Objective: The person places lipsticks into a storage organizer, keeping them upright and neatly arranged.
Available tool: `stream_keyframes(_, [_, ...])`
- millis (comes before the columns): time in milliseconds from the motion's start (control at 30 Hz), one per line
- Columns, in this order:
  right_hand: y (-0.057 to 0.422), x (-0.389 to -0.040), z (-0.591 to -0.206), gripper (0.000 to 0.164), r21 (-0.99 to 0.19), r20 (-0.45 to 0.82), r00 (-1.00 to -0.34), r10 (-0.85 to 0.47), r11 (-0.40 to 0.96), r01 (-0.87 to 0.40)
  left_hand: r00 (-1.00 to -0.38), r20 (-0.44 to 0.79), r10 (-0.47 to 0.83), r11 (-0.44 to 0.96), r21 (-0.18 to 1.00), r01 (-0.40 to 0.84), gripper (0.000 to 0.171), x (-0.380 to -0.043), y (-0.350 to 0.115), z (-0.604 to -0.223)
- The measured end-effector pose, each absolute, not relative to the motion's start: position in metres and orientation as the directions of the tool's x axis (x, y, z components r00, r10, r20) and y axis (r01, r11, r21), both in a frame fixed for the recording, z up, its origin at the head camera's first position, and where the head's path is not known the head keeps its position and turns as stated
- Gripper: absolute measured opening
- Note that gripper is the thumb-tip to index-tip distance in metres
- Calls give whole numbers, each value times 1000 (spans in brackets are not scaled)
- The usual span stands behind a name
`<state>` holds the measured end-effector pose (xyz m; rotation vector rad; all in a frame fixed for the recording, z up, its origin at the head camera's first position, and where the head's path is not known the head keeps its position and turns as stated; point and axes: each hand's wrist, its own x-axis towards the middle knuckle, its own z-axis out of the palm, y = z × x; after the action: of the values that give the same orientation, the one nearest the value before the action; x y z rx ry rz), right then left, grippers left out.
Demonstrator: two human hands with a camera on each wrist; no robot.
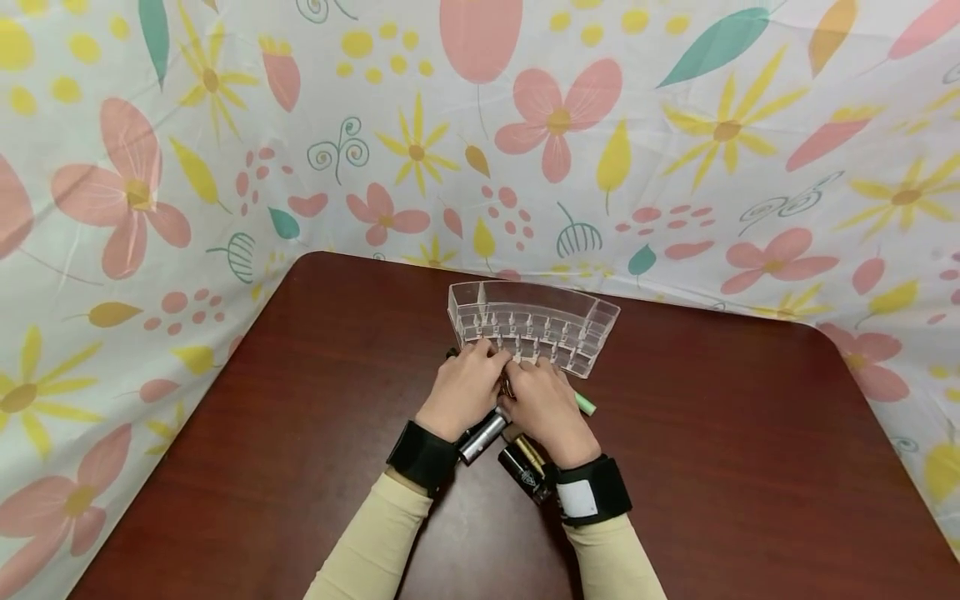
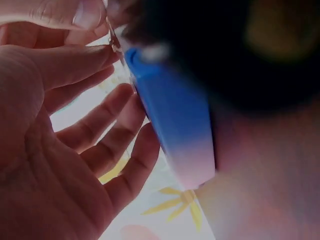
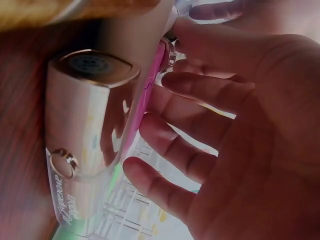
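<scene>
On the table, my left hand (image 1: 465, 387) and right hand (image 1: 549, 408) meet at the fingertips by the front of a clear compartmented organizer (image 1: 534, 312). Thumb and fingertips of both hands pinch a small gold-coloured piece of jewelry (image 2: 114, 42), largely hidden; its exact kind is unclear. Beside my left fingertips is a blue-to-pink tube (image 2: 177, 120). Near the right hand is a lipstick tube with a shiny rose-gold part (image 3: 82, 115), and a ring (image 3: 64, 162) lies against it. A pink tube (image 3: 137, 117) is behind the right fingers.
Between the wrists lie a silver tube (image 1: 483, 437), a black tube (image 1: 522, 471) and a gold tube (image 1: 530, 454). A green tube (image 1: 585, 404) sticks out right of the right hand. The dark wooden table (image 1: 750, 442) meets a patterned cloth (image 1: 652, 142) behind.
</scene>
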<state>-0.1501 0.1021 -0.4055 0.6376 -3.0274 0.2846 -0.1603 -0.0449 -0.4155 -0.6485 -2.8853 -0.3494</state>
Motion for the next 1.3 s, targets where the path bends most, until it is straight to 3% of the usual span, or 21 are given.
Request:
stream_keyframes(100, [103, -150, -406, 22, -166, 64, -910, -409, 895, -413, -901, 182, 393, 884, 196, 425, 29, -159, -44, -416])
stream_keyframes(300, [103, -150, -406, 29, -185, 35, -912, -408, 894, -408, -920, 150, 362, 889, 240, 389, 22, -159, -42, -415])
stream_keyframes(667, [104, -150, -408, 24, -207, -8, -924, -382, 905, -372, -925, 133, 355, 896, 233, 377, 25, -156, -43, -417])
stream_keyframes(933, [104, -152, -402, 14, -216, 143, -915, -378, 890, -401, -924, 149, 352, 889, 256, 380, 30, -162, -48, -409])
stream_keyframes(1167, [106, -153, -398, 22, -293, 229, -905, -358, 862, -415, -912, 195, 361, 880, 252, 402, 29, -163, -52, -406])
stream_keyframes(1300, [106, -153, -394, 19, -350, 393, -855, -337, 805, -479, -893, 250, 375, 865, 252, 434, 27, -163, -55, -400])
